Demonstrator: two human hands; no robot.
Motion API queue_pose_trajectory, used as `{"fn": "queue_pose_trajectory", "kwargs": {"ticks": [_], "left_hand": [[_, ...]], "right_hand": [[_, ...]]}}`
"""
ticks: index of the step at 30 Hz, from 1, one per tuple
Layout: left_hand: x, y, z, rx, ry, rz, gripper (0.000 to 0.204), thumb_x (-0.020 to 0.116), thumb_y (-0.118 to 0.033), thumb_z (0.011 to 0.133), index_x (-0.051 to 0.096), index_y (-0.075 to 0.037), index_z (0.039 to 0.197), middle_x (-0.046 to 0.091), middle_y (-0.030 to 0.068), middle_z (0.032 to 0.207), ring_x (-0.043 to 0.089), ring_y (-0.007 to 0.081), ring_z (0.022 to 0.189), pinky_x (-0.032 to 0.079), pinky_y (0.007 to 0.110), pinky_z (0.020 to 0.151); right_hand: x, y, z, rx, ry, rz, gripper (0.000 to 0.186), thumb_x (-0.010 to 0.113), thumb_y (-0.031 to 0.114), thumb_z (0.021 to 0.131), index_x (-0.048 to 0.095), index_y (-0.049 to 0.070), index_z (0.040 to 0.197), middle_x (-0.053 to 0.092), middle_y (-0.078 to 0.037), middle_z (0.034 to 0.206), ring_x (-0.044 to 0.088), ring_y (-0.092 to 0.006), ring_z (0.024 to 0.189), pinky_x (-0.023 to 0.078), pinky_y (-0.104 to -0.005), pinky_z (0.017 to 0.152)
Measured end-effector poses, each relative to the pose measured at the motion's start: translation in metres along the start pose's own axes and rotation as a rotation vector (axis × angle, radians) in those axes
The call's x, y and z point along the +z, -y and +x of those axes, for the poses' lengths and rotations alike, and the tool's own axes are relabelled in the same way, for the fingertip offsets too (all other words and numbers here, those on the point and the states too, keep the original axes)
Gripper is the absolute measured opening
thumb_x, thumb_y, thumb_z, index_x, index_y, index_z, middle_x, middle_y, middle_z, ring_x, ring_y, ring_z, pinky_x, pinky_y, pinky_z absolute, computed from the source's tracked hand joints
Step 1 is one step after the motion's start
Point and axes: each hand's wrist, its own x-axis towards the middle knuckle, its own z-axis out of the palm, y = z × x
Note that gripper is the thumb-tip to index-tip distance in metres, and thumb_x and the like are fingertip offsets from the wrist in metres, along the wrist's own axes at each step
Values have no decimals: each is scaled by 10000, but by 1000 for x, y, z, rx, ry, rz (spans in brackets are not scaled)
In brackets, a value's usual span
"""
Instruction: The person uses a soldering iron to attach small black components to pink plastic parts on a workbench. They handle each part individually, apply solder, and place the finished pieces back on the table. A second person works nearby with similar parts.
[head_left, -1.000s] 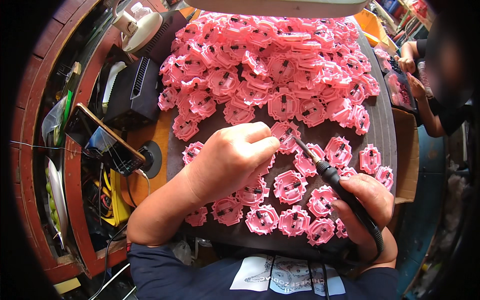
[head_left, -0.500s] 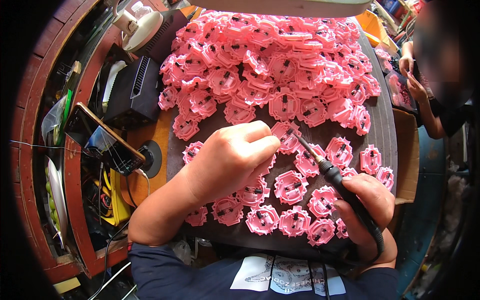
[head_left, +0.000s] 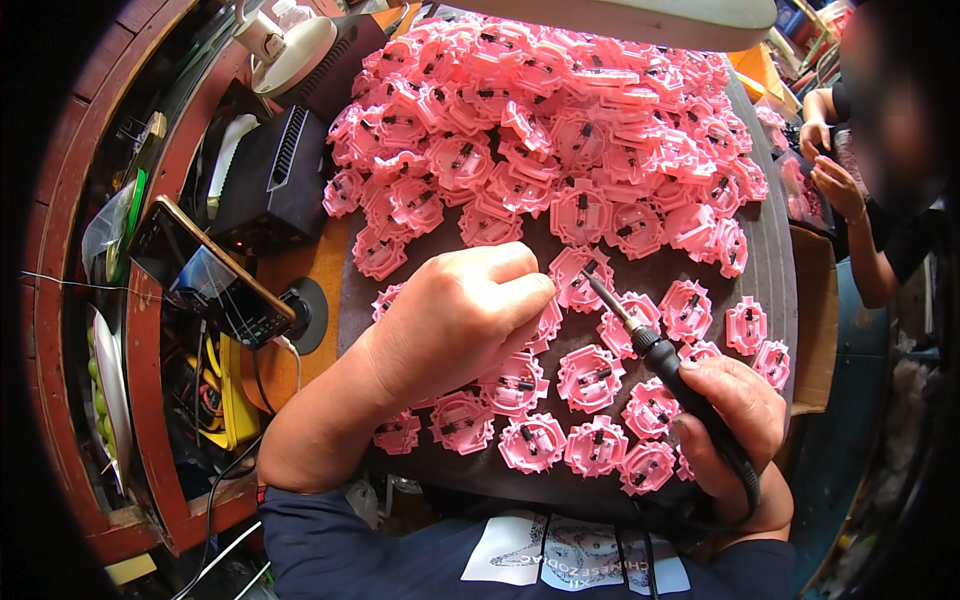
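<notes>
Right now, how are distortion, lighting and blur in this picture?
Head view, left: red wooden frame bows with fisheye distortion. Head view, middle: pile of pink parts brightly lit, soldering iron fairly crisp. Head view, upper right: a co-worker's head is blurred.

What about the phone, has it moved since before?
No, the phone hasn't gone any way: it still leans in the same spot by the black box.

**Small assembly workshop, bench soldering**

Evidence: soldering iron (head_left: 650, 350) in use position over the board (head_left: 778, 225), big batch of identical pink plastic parts (head_left: 590, 140), black vented box (head_left: 265, 185) alongside. Co-worker's hands (head_left: 838, 188) busy at a neighbouring spot, cardboard box (head_left: 816, 320) between. Cluttered shelving left.
</notes>
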Motion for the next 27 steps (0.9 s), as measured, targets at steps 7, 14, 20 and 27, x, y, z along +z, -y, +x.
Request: {"fn": "queue_pose_trajectory", "kwargs": {"ticks": [7,14,20,27], "left_hand": [[1,1,0,-4,0,5,199,781,54,789,704,-11,960,673,115,879,703,315,770,584,395,670],[2,1,0,-6,4,2,193,780,50,795,703,-11,962,674,112,878,703,308,769,586,396,673],[3,2,0,-4,7,7,191,780,46,799,701,-13,963,676,109,879,704,305,771,586,393,675],[4,2,0,-16,2,11,181,781,50,800,701,-10,951,675,110,872,702,305,763,586,389,672]], "right_hand": [[1,3,4,16,20,26,404,831,36,833,698,-47,1205,732,-198,935,729,-324,761,574,-395,657],[3,2,4,9,17,21,410,840,38,822,705,-51,1199,711,-190,893,717,-320,739,566,-391,644],[2,3,6,3,19,15,414,837,39,824,703,-52,1205,708,-189,884,713,-322,737,566,-393,645],[0,4,5,5,15,18,415,830,34,825,696,-47,1209,705,-187,883,703,-318,729,562,-395,648]]}}
